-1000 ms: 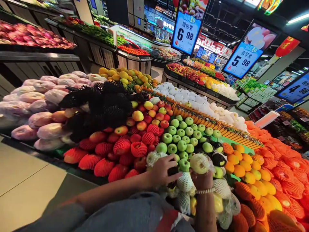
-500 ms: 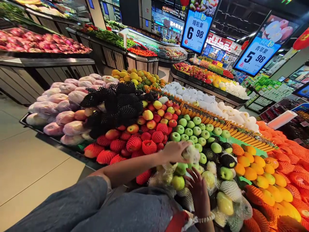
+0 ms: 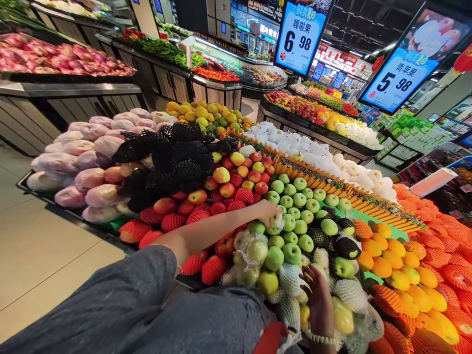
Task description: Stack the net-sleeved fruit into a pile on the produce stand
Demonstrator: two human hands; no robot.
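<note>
My left hand (image 3: 268, 210) reaches far forward over the sloping fruit display, fingers curled down on a green apple in a white foam net (image 3: 276, 225). It sits at the near-left edge of the bare green apples (image 3: 299, 199). My right hand (image 3: 317, 295) hovers low and close to me with fingers spread, holding nothing. It is just above fruit in white nets (image 3: 289, 278) and beside a yellow-green fruit (image 3: 342, 314). A clear bag of green apples (image 3: 254, 248) lies between my two arms.
Red-netted apples (image 3: 199, 216), black-netted fruit (image 3: 177, 152) and pink-wrapped fruit (image 3: 73, 162) fill the left of the stand. Oranges (image 3: 398, 265) and orange-netted fruit (image 3: 442, 246) lie to the right. Price signs (image 3: 300, 37) hang above. A tiled aisle (image 3: 44, 255) runs along the left.
My left hand has carried the netted apple up and away into the green apple pile. My right hand has let go of its netted fruit, dropped lower and opened.
</note>
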